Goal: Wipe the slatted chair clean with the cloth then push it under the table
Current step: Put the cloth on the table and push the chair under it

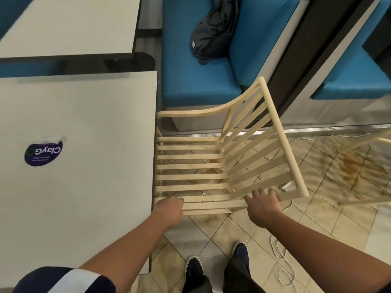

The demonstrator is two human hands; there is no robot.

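At the worktop's [84, 123] right edge | chair [282, 132] seat front against it | my left hand [169, 208] grips near seat rail | right hand [263, 206] presses near rail, fingers spread

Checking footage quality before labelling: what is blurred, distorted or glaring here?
Head view: the wide-angle lens bows the table edges; floor tiles at right are smeared by motion blur, the slatted chair sharper; light is soft and even, with mild glare on the metal floor strip.
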